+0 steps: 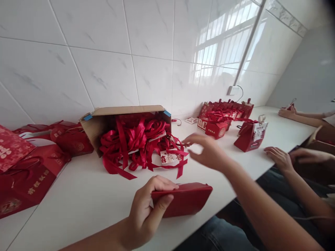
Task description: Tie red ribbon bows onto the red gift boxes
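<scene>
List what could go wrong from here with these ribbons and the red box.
Red ribbons overlap, spilling from the cardboard box; the right hand might drag several out together. The left hand grips the red box by one end near the table's edge; a slackened grip might let it fall.

We hold a red box [186, 201] in our left hand [144, 208]; our right hand [207, 150], thumb and fingers apart, is just beside red ribbons [134, 136] spilling from a cardboard carton [128, 110].
</scene>
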`<state>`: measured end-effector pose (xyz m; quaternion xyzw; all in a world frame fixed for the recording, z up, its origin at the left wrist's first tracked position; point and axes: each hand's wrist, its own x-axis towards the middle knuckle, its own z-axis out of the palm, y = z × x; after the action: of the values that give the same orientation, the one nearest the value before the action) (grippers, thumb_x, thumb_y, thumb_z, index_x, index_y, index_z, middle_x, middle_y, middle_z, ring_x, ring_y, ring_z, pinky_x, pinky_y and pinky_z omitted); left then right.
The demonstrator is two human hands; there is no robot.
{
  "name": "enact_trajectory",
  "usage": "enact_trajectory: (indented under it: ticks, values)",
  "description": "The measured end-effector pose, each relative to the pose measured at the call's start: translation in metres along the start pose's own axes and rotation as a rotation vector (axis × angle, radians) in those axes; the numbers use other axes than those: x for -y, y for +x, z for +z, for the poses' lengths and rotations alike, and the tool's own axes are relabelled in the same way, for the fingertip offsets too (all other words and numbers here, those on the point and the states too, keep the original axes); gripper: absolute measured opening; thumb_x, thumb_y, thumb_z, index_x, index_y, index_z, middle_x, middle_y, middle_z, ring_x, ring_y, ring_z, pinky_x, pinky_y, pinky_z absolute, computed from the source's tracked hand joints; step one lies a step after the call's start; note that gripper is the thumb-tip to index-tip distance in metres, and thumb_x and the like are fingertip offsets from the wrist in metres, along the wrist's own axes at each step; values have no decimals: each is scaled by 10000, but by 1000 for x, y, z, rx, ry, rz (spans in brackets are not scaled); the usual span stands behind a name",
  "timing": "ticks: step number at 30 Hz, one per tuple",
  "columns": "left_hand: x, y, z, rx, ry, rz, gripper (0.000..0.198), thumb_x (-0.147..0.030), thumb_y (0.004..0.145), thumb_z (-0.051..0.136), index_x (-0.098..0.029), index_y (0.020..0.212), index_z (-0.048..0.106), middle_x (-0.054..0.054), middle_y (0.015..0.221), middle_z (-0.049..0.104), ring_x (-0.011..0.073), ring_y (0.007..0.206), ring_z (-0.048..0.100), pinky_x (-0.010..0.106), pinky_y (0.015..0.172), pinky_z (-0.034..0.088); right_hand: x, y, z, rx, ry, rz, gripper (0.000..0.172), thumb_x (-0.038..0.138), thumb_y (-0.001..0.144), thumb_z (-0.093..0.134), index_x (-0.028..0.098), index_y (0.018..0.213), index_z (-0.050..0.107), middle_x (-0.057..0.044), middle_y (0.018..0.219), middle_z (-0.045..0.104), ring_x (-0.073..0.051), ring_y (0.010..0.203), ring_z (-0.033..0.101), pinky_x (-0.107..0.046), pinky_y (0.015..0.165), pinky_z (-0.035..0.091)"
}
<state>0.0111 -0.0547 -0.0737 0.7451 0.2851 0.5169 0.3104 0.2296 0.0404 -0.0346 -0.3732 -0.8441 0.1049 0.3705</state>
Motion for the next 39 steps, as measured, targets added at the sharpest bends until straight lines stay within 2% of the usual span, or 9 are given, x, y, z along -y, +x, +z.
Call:
enact_trajectory:
  ticks: [3,8,15,18,21,24,31,36,39]
  values:
    - [-6,-2,1,8,-31,-63,96,-324,891,484,-289,895,573,54,827,635,219,768,618,336,656,509,-1,-1,38,80,-161,17,345,149,664,724,245,992,674,-49,966,648,-231,869,612,-375,770,503]
    - [-13,-6,5,-2,-86,-127,126,-352,887,493,-253,832,548,32,780,577,176,705,566,280,626,472,-11,3,71,-38,-230,37,199,320,916,506,173,997,610,-53,1060,614,-154,910,591,-353,822,498]
    - [-18,-3,8,-37,-144,-312,190,-387,886,503,-201,849,521,1,752,564,131,659,535,227,607,458,-3,26,42,-534,-157,160,77,182,777,586,170,724,640,-120,999,605,-267,967,531,-421,771,485]
    - [-17,1,7,-78,-168,-394,220,-420,861,531,-202,863,510,-13,681,568,127,604,529,222,571,458,20,11,20,-608,-84,118,63,162,728,613,197,679,594,-88,1092,595,-254,1025,538,-405,786,496]
    - [-14,5,7,-146,-175,-439,250,-440,832,567,-200,876,513,3,724,607,145,638,568,228,570,471,51,-23,-1,-554,131,-59,112,108,707,586,203,676,536,-76,1244,540,-250,1134,522,-397,863,482]
    - [-14,10,7,-205,-245,-464,271,-455,825,572,-215,928,497,14,844,623,154,696,591,238,588,485,76,-57,-13,-316,166,-228,204,51,621,584,207,716,493,-65,1392,436,-302,1321,348,-460,1026,372]
    - [-4,14,2,-304,-42,-369,262,-495,889,445,-252,981,476,13,1035,501,176,977,493,295,867,430,81,-72,-6,79,-34,-146,141,86,677,602,182,687,500,-55,1556,75,-330,1412,102,-502,1118,188]
    - [5,11,0,-298,16,-288,329,-513,926,316,-265,1093,454,47,1222,385,216,1158,388,360,964,365,79,-67,-4,13,-166,-180,71,238,813,571,226,883,571,-54,1445,388,-291,1338,299,-550,1094,147]
    - [1,11,0,-242,56,-279,293,-493,897,421,-249,1053,469,61,1246,355,242,1169,382,386,964,373,77,-62,-4,-59,-200,-181,311,64,863,402,257,1070,531,-14,1264,586,-205,1179,476,-532,1078,175]
